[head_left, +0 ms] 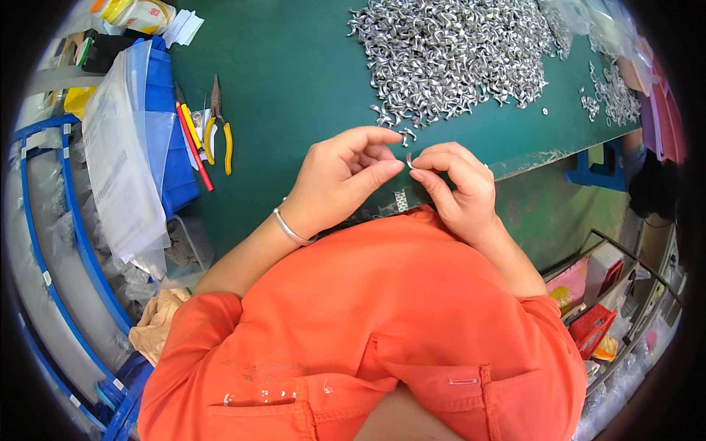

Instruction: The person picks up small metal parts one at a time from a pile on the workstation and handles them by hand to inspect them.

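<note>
Over the near edge of the green table, my right hand [463, 184] pinches a small curved silvery metal piece [409, 160] between thumb and fingertips. My left hand [342, 173] faces it from the left, its thumb and forefinger apart with nothing visible between them and its other fingers curled. Near the left forefinger's tip lie a few loose metal pieces [408, 134]; whether the finger touches one, I cannot tell. Beyond my hands a large heap of similar curved metal pieces [456, 55] covers the far middle of the table.
Yellow-handled pliers [227, 140] and a red pen [195, 147] lie left on the green table [287, 81], beside a blue bin [162, 81] with plastic sheets. A smaller pile of metal parts [616, 95] sits far right. A blue stool [597, 170] stands beyond the table edge.
</note>
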Demonstrator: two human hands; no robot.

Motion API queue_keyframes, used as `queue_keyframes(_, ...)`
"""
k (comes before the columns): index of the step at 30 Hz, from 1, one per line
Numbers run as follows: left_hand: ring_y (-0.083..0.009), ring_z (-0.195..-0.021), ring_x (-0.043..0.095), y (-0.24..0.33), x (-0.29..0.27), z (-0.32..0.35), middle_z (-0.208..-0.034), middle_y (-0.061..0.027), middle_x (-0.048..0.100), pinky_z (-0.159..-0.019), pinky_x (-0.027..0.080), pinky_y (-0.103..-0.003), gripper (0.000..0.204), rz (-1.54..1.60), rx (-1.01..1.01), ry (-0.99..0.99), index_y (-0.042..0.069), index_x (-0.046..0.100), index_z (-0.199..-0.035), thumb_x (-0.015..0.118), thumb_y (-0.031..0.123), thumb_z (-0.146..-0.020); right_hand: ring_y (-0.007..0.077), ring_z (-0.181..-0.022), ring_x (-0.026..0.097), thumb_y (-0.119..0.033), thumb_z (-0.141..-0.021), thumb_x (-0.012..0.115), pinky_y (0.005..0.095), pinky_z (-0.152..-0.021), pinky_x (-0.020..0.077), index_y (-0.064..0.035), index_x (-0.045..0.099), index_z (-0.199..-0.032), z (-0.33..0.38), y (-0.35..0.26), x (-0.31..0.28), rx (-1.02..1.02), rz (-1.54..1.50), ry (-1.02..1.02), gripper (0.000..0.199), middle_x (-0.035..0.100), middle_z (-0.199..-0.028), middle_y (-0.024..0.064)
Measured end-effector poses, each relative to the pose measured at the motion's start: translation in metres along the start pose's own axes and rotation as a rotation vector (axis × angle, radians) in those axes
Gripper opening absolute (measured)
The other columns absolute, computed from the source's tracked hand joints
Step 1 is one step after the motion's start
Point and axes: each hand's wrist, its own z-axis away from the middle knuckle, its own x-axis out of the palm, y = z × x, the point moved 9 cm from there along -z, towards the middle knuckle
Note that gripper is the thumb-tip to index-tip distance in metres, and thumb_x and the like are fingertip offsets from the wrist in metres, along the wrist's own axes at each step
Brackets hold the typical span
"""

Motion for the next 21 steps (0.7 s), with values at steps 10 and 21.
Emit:
queue_keyframes(10, -0.0122, -0.075, 0.065, -0.013, 0.007, -0.002, -0.088, -0.0099, 0.068, -0.066, 0.054, -0.023, 0.013, 0.366, -0.171, -0.051, -0.004, 0.063, -0.101, 0.064, 0.003, -0.09, 0.0206, -0.073, 0.062, 0.007, -0.073, 0.073, 0.0294, -0.062, 0.0507, -0.0028, 0.056, -0.085, 0.006, 0.004, -0.001, 0.013, -0.177, 0.147, 0.022, 0.065, -0.083, 0.0083)
queue_keyframes(21, -0.0103, -0.073, 0.061, -0.008, 0.008, -0.003, -0.085, -0.0064, 0.066, -0.066, 0.051, -0.023, 0.004, 0.314, -0.148, -0.017, -0.002, 0.062, -0.093, 0.063, 0.0, -0.089, 0.0267, -0.072, 0.061, 0.007, -0.068, 0.067, 0.0347, -0.063, 0.0498, -0.003, 0.062, -0.082, -0.03, -0.04, -0.043, -0.473, 0.294, 0.12, 0.018, 0.063, -0.081, 0.0122)
